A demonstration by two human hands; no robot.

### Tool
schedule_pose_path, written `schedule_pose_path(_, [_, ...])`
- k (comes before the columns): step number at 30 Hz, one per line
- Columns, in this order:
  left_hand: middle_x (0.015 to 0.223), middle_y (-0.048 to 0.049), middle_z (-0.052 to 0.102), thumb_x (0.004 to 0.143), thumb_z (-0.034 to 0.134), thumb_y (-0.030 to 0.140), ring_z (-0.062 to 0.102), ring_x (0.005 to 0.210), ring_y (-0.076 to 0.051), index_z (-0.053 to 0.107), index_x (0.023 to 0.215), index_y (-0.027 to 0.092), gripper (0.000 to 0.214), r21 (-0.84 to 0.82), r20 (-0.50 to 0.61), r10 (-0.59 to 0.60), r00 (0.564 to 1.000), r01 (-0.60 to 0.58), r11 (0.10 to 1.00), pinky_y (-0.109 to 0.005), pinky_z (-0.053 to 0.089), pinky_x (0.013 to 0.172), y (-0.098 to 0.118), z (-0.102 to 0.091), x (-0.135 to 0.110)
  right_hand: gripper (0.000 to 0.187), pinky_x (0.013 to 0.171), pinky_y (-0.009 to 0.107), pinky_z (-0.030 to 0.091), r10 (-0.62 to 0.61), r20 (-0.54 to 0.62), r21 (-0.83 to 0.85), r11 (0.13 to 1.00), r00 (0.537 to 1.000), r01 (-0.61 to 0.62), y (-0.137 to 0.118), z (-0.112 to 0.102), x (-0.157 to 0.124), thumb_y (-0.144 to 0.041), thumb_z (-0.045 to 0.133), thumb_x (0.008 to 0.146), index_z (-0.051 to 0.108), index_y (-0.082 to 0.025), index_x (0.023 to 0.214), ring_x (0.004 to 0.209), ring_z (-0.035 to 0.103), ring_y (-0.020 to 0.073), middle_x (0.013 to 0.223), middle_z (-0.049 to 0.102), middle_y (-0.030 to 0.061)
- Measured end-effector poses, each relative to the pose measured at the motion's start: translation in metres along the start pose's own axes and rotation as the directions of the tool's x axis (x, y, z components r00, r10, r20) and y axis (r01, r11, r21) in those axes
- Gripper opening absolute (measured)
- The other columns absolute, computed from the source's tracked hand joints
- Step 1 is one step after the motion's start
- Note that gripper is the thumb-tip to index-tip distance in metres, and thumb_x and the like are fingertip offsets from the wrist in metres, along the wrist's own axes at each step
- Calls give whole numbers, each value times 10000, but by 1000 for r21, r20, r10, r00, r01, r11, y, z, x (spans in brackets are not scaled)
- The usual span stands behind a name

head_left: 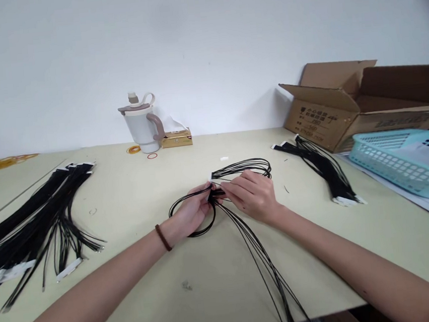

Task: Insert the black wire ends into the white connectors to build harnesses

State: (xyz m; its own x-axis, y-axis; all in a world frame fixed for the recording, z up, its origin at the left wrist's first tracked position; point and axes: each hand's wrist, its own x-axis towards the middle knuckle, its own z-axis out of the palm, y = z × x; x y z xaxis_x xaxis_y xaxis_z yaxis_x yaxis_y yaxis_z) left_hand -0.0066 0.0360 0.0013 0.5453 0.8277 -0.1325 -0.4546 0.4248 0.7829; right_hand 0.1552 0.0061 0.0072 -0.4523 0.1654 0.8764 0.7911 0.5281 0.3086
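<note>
- Two hands are meeting at the middle of the desk [141,269]: the left hand [194,211] and the right hand [253,195] are both pinching one wire bundle [217,193], fingertips almost touching.
- The wire bundle is forming two loops, one beside each hand, and its loose ends are trailing toward the near edge.
- Two cable piles are lying on the desk: the left cable pile [34,219] and the smaller right cable pile [321,168].
- One cardboard box [331,114] is standing open at the far right, with one teal basket [400,163] sitting just in front of it.
- One lidded mug [143,125] is standing by the wall, with one small carton [176,138] touching it.
- One red rubber band [152,156] is lying near the mug.
</note>
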Motion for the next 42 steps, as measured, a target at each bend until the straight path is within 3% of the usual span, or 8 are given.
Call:
schedule_pose_path(10, [796,-28,613,759,580,144,551,710,-115,633,748,137,55,10,45,33,998,-33,999,-240,433,705,-1,-1,-1,70,547,244,382,50,20,-22,999,999,-50,2,-1,-1,-129,601,750,597,-190,783,564,499,107,607,615,-23])
schedule_pose_path(18, [789,-37,620,726,608,140,549,702,-122,632,711,139,28,45,20,67,998,-68,997,-248,432,688,0,2,-3,55,600,248,408,90,38,21,996,995,-91,2,1,-2,-132,601,752,602,-182,775,564,524,105,619,626,-20])
schedule_pose_path(24, [798,-18,606,702,639,168,551,758,-119,631,702,158,13,124,32,132,991,-135,983,-242,418,745,-4,0,0,81,608,247,403,300,43,212,929,953,-302,-4,3,0,-122,578,769,594,-169,705,525,528,86,577,613,-23])
schedule_pose_path(29, [783,-12,589,691,665,226,522,715,-107,609,692,150,94,186,22,183,983,-183,965,-225,410,679,-4,4,-2,109,595,255,398,411,91,290,860,907,-419,-8,3,3,-160,550,794,609,-171,703,491,487,86,534,577,-29])
schedule_pose_path(42, [699,-1,558,702,654,211,493,662,-101,592,658,146,100,227,70,173,982,-185,956,-224,387,643,-5,6,-2,126,611,261,413,370,68,262,889,926,-375,-11,4,3,-133,552,791,613,-177,690,542,544,105,568,624,-18])
